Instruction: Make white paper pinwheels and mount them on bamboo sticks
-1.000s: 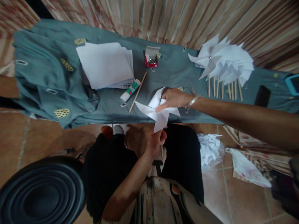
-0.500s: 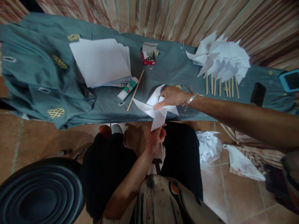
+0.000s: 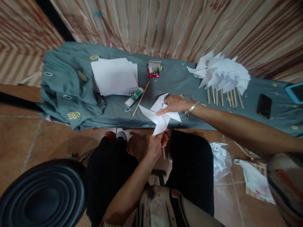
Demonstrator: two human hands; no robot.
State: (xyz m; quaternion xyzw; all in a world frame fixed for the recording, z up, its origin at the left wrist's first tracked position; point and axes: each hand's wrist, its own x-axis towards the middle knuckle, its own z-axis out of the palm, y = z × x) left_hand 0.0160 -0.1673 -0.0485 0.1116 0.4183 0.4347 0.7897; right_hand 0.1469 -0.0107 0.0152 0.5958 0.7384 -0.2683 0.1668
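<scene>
A white paper pinwheel (image 3: 159, 121) is at the front edge of the cloth-covered table. My left hand (image 3: 156, 145), below the edge, is closed round its wooden stick (image 3: 164, 153), whose lower end pokes out under the fist. From the right, my right hand (image 3: 176, 104) grips the paper blades, its thumb pressed at the pinwheel's centre. Whatever lies under that thumb is hidden. Just left of the pinwheel, a loose wooden stick (image 3: 141, 98) lies beside a glue stick (image 3: 134, 97).
A stack of white paper (image 3: 115, 77) lies left on the green cloth (image 3: 63, 69). Behind sits an open red box (image 3: 153, 70) of small metal pieces. Several finished pinwheels (image 3: 222, 72), scissors (image 3: 192, 96) and a phone (image 3: 264, 106) are right. A black stool (image 3: 42, 195) stands at lower left.
The whole view has shifted, so the table appears lower and more of the curtain shows. Both hands keep their hold on the pinwheel, with little visible movement.
</scene>
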